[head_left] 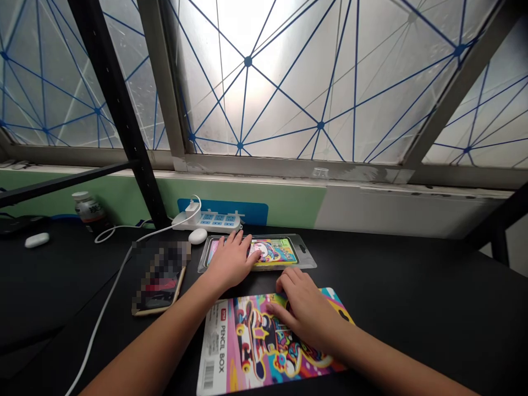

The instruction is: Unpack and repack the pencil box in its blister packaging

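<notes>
My left hand [232, 259] lies open over the pencil box [282, 251], not yet out of its clear plastic tray [306, 257]. My right hand [304, 303] rests loosely open on the printed card [258, 341], already separate.

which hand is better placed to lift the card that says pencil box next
Probably the right hand: it appears to rest on the pencil box card, near its far edge. The left hand is farther forward, on the clear plastic package.
</notes>
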Demonstrator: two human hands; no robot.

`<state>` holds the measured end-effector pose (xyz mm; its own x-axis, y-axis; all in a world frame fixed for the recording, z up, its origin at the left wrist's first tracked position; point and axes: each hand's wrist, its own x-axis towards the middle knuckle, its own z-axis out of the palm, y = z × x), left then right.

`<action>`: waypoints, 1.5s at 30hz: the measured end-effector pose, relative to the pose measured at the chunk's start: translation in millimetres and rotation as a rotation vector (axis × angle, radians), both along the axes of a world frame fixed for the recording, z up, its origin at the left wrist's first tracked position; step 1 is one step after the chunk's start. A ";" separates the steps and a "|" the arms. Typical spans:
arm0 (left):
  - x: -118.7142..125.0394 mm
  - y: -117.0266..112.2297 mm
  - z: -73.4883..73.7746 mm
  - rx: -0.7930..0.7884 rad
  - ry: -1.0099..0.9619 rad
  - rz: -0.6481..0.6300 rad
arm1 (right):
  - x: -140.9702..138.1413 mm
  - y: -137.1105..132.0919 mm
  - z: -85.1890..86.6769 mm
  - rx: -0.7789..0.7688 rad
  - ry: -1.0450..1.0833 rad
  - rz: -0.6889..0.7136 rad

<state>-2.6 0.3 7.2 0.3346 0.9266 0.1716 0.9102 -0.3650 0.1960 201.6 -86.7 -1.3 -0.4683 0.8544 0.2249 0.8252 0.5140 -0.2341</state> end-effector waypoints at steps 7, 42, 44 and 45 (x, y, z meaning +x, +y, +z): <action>-1.5 -0.5 6.2 -0.053 -0.013 -0.023 | 10.3 3.1 17.2 -0.039 0.057 -0.115; -5.6 -11.7 15.9 -0.125 0.022 -0.164 | 132.8 87.8 16.4 -0.280 0.320 -0.336; -6.0 -12.0 17.3 -0.131 0.026 -0.172 | 134.3 87.2 17.6 -0.278 0.325 -0.341; -6.2 -12.1 17.9 -0.133 0.027 -0.176 | 134.7 86.9 17.8 -0.277 0.328 -0.339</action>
<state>-8.8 -11.8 25.0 0.4960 0.8674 0.0403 0.8402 -0.4911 0.2299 336.3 0.2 16.5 -0.0999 0.9933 0.0583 0.7949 0.1149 -0.5957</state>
